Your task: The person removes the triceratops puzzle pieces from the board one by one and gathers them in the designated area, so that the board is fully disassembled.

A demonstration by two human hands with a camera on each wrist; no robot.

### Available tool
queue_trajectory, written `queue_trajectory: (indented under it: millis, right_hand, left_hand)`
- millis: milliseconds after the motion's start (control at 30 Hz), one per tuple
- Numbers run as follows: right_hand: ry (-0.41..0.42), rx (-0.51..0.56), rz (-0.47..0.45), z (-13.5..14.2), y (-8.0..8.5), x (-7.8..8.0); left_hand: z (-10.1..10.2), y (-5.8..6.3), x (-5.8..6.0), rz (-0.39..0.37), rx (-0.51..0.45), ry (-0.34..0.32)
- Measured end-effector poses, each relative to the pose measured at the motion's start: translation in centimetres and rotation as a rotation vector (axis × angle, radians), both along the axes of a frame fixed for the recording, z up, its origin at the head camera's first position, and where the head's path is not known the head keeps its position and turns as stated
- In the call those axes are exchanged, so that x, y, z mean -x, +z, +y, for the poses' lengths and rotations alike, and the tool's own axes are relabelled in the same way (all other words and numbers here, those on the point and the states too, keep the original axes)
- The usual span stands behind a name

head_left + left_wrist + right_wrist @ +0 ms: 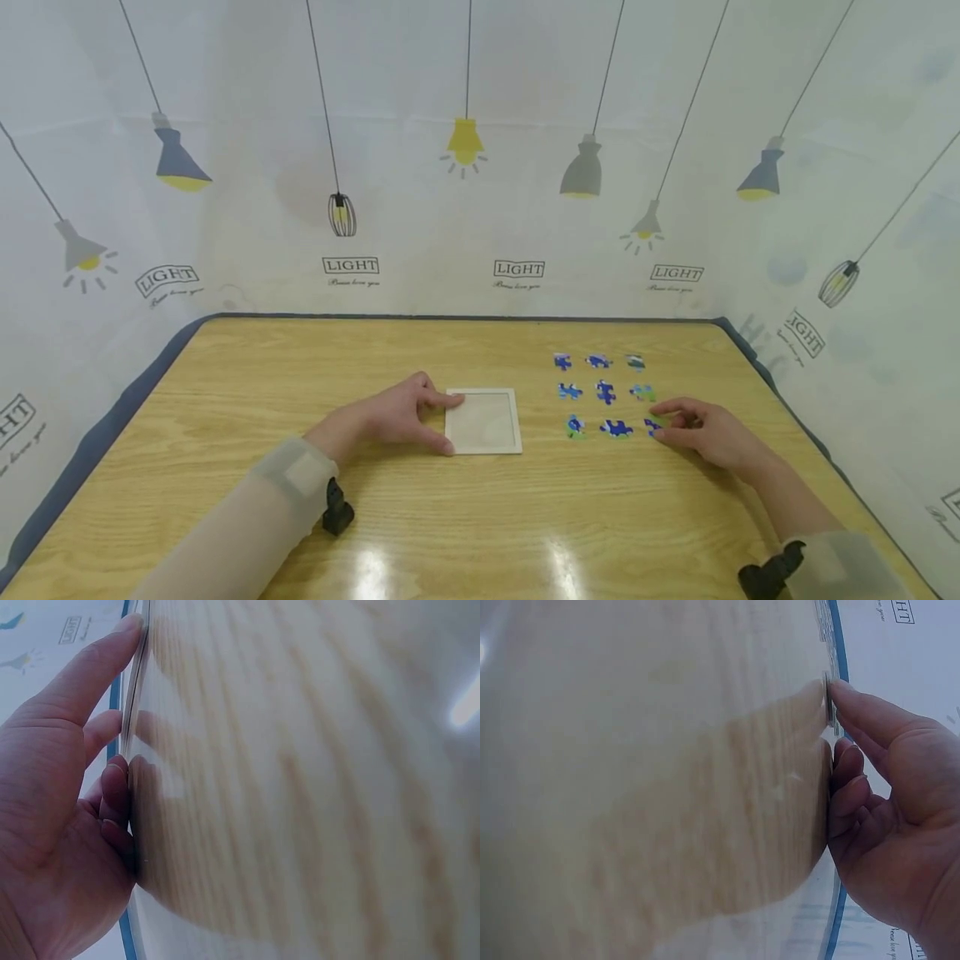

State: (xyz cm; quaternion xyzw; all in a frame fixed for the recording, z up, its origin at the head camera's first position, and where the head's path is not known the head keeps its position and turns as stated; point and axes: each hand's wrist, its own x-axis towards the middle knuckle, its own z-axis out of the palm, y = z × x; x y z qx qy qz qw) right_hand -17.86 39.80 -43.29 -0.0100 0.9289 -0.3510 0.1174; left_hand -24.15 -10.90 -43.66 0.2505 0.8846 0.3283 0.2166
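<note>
A shallow square wooden puzzle tray [517, 423] lies on the table, its inside bare. My left hand [405, 414] is at its left side, with the extended thumb at the near corner and the forefinger on the rim near the far corner. In the left wrist view the left thumb [90, 675] touches the thin tray edge while the other fingers curl near the tabletop. My right hand [712, 433] pinches a blue puzzle piece [651, 426] between thumb and forefinger at the near right of the laid-out pieces. Part of that piece is hidden by the fingers.
Several other jigsaw pieces lie apart in rows right of the tray, among them a dark blue piece [605, 392] and a blue-green one [575, 427]. The wooden table [480, 525] ends at a backdrop [420, 292] printed with lamps.
</note>
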Motion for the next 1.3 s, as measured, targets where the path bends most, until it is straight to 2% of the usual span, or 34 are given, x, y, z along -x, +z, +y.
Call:
queue_trajectory:
  millis: [200,400,700,1300]
  right_hand:
    - [0.004,-0.004,0.012,0.2,-0.1,0.2]
    - [-0.006,0.005,0.011,0.8,-0.7,0.1]
    - [0.007,0.030,0.019,0.7,-0.6,0.0]
    - [-0.047,0.104,-0.014,1.2,-0.5,-0.2]
  left_hand:
    - [0.1,0.0,-0.1,0.004,-0.007,0.016]
    - [0.3,-0.1,0.0,0.015,-0.009,0.002]
    - [-0.2,-0.5,0.1,0.045,0.020,-0.002]
    - [-0.3,-0.4,0.0,0.060,-0.018,0.009]
